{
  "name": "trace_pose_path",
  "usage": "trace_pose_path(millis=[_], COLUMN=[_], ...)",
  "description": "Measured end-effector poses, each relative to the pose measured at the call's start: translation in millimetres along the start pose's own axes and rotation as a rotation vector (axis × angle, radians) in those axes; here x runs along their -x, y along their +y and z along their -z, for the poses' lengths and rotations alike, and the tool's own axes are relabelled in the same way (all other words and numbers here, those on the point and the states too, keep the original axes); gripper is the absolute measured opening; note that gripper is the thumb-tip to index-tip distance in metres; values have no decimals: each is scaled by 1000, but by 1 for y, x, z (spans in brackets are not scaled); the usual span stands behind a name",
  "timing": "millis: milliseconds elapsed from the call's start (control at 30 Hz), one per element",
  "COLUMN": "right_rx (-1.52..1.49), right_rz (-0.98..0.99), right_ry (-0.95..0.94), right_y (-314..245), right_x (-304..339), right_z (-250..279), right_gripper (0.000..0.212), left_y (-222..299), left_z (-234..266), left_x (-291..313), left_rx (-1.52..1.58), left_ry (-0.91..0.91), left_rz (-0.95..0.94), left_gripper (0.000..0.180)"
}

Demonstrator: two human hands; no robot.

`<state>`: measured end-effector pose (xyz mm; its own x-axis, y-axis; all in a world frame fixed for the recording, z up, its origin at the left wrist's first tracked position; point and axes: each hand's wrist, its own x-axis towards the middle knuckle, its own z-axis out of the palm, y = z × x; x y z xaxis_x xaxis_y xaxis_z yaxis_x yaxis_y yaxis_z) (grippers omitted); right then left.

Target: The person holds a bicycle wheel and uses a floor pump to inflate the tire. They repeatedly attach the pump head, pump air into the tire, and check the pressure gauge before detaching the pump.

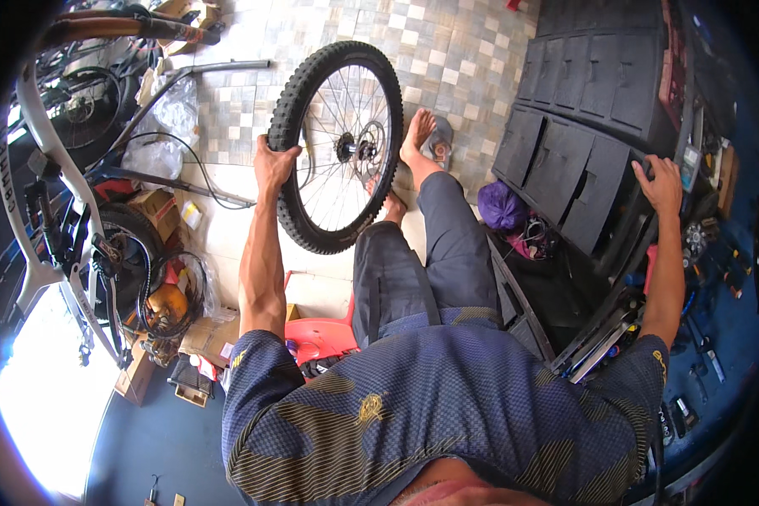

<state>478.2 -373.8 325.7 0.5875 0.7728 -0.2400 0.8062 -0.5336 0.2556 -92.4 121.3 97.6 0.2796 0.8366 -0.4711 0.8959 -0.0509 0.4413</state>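
A bicycle wheel (pixel 339 145) with a knobby black tyre, spokes and a disc rotor stands upright on the tiled floor between my feet. My left hand (pixel 274 164) grips the tyre at its left edge. My right hand (pixel 659 184) reaches far to the right and rests on the edge of a black drawer cabinet (pixel 565 160), fingers spread, holding nothing. My bare feet (pixel 417 135) rest beside the wheel. I sit on a red stool (pixel 316 336).
A white bicycle frame (pixel 38 169) with a tyre and cables stands at the left. Cardboard boxes (pixel 156 211) and plastic bags lie on the floor. A purple bag (pixel 502 207) sits by the cabinet. Tools (pixel 700 354) lie on a blue surface at right.
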Motion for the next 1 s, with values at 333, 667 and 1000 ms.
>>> trace_pose_path(millis=[333, 667, 1000], right_rx=[-58, 37, 11], right_rz=[51, 13, 118], right_ry=[74, -70, -55], right_y=[-6, -1, 1], right_x=[0, -3, -12], right_z=[1, 2, -2], right_gripper=[42, 47, 38], left_y=[-76, -120, -122], left_z=[-19, -21, -20], left_x=[34, 30, 20], left_rx=[175, 211, 250], left_ry=[133, 106, 94], left_rz=[82, 47, 100], left_gripper=[81, 80, 79])
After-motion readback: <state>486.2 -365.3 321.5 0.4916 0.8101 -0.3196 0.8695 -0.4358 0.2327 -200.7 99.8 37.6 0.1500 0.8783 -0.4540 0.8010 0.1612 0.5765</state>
